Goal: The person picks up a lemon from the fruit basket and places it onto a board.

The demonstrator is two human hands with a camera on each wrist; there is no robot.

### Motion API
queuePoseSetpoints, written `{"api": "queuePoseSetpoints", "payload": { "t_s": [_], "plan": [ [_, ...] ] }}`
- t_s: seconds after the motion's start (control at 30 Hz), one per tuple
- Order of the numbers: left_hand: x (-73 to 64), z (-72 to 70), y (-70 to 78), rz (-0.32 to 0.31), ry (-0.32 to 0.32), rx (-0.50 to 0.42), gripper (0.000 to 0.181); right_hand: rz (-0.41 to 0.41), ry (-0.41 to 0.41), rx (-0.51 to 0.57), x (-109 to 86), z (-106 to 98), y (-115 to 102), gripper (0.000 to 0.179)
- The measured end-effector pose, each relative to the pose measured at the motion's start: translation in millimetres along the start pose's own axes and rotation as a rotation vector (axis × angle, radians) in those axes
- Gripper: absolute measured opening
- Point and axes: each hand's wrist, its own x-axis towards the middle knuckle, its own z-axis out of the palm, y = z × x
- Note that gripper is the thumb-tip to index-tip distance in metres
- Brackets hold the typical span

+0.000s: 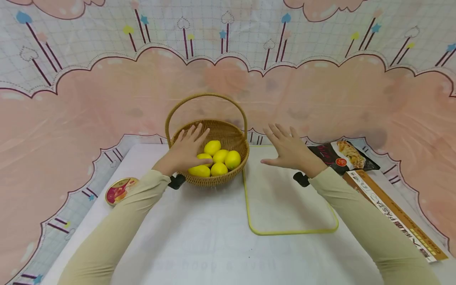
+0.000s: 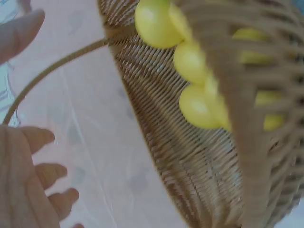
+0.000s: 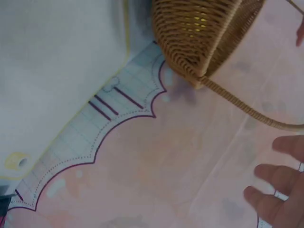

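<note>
In the head view my left hand (image 1: pixel 186 150) hovers with fingers spread in front of a wicker basket (image 1: pixel 211 181) with a tall arched handle. Several yellow lemons (image 1: pixel 233 160) lie inside the basket, partly hidden by that hand. My right hand (image 1: pixel 289 149) is held with straight, spread fingers above a white cutting board (image 1: pixel 285 206) with a yellow-green rim, right of the basket. Neither hand holds anything. The left wrist view shows the left fingers (image 2: pixel 50 175) apart from the basket's woven wall (image 2: pixel 156 156). In the right wrist view the right fingers (image 3: pixel 268 199) are empty too.
A round tin (image 1: pixel 120 190) with a red and yellow label sits at the left by the left sleeve. On the right lie a black food packet (image 1: pixel 343 155) and a long brown and white pasta box (image 1: pixel 395 213). A patterned cloth (image 1: pixel 228 91) rises behind the white table (image 1: pixel 199 237).
</note>
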Motion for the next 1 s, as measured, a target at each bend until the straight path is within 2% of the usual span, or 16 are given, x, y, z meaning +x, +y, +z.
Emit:
{"api": "queuePoseSetpoints", "payload": {
  "t_s": [0.2, 0.37, 0.5, 0.67, 0.73, 0.83, 0.9, 1.0],
  "plan": [
    [-9.1, -12.3, -16.5, 0.08, 0.028, -0.096, 0.096, -0.151, 0.096, -0.064, 9.7, 2, 7, 0.092],
    [-20.1, -20.9, -33.0, 0.071, 0.082, -0.292, 0.092, -0.325, 0.185, -0.104, 20.7, -2, 12, 0.09],
    [-28.4, -26.8, -46.6, 0.037, 0.209, -0.398, 0.079, -0.456, 0.247, -0.126, 31.7, -4, 13, 0.083],
    [-34.4, -28.3, -60.1, 0.009, 0.463, -0.454, 0.054, -0.573, 0.323, -0.162, 43.7, -6, 13, 0.075],
    [-35.9, -26.3, -64.1, -0.006, 0.546, -0.494, 0.048, -0.591, 0.328, -0.145, 47.8, -6, 11, 0.072],
    [-37.6, -21.7, -69.8, -0.035, 0.621, -0.578, 0.046, -0.567, 0.294, -0.064, 53.8, -5, 7, 0.069],
    [-37.7, -18.2, -74.3, -0.062, 0.642, -0.621, 0.048, -0.521, 0.249, 0.016, 57.8, -4, 5, 0.066],
    [-35.9, -13.1, -82.1, -0.11, 0.641, -0.671, 0.052, -0.437, 0.176, 0.171, 63.8, -4, 1, 0.063]
  ]
}}
